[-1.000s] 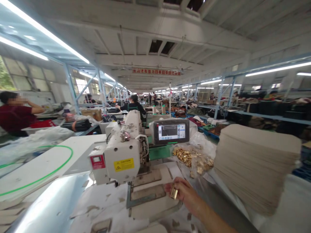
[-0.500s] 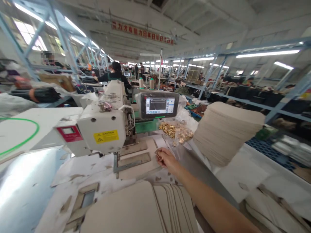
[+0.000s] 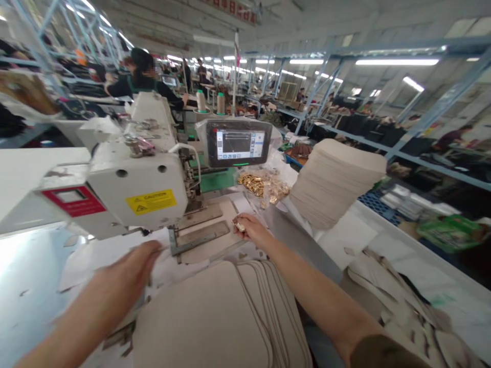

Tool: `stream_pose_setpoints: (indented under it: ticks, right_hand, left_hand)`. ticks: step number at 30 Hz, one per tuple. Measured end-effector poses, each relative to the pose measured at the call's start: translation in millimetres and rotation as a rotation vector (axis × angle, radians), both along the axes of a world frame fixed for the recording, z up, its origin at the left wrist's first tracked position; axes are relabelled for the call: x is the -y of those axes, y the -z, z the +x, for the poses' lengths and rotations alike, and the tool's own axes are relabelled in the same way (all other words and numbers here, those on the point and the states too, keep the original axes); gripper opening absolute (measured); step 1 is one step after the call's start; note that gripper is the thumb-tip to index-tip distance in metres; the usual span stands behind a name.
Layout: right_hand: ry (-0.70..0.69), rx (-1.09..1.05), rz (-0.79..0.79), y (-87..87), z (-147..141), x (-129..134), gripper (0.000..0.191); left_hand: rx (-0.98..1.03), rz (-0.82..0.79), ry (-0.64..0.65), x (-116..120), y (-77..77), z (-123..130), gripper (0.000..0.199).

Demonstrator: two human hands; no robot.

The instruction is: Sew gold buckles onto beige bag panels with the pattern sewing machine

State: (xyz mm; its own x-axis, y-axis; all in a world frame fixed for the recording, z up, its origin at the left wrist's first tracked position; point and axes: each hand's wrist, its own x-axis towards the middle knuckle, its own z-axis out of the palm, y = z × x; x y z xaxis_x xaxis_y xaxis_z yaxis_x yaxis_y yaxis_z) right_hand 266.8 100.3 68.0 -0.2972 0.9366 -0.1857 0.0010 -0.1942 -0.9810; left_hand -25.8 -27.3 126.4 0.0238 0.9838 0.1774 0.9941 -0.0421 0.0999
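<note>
My right hand [image 3: 251,228] is closed on a small gold metal fitting [image 3: 240,226], just off the right edge of a beige panel [image 3: 226,207] under the sewing machine's clamp [image 3: 201,240]. My left hand [image 3: 136,266], smeared by motion, hovers left of the clamp and below the sewing machine head [image 3: 130,186]; its fingertips are too blurred to read. Beneath both hands, in front, lies a fanned stack of beige panels [image 3: 203,317] with rounded corners. Past my right hand is a heap of gold fittings [image 3: 257,185] on clear plastic.
A control screen [image 3: 238,144] stands behind the clamp. At the right rises a tall stack of beige panels [image 3: 333,184], with loose beige pieces [image 3: 406,312] nearer me. Thread cones [image 3: 220,104] stand at the back. A co-worker [image 3: 143,76] sits beyond the machine.
My left hand has come into view from the lower left and reached toward the clamp. My right hand stays by the panel's right edge, its gold fitting now plainer. The camera view has shifted.
</note>
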Motion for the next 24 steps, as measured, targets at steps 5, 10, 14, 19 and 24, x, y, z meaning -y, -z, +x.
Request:
stream_pose_setpoints:
  ticks: [5, 10, 14, 19, 24]
  right_hand:
    - [0.029, 0.1, 0.065, 13.0, -1.5, -4.7, 0.014]
    - [-0.011, 0.345, 0.431, 22.3, -0.8, -4.4, 0.026]
    - [-0.038, 0.494, 0.667, 23.4, -4.7, 4.2, 0.043]
    - [-0.076, 0.534, 0.675, 26.4, -6.9, 3.1, 0.055]
    - [-0.086, 0.468, 0.619, 23.5, -4.2, -1.3, 0.04]
  left_hand:
    - [-0.081, -0.25, 0.213, -58.2, 3.8, 133.4, 0.031]
    - [-0.124, -0.214, 0.147, -79.8, 8.5, 177.2, 0.038]
    - [-0.167, -0.221, 0.123, -86.1, 3.2, 173.6, 0.039]
    - [-0.228, -0.193, 0.129, -89.8, -8.6, 163.7, 0.043]
    - [-0.316, -0.176, 0.105, -88.7, -6.1, 160.2, 0.044]
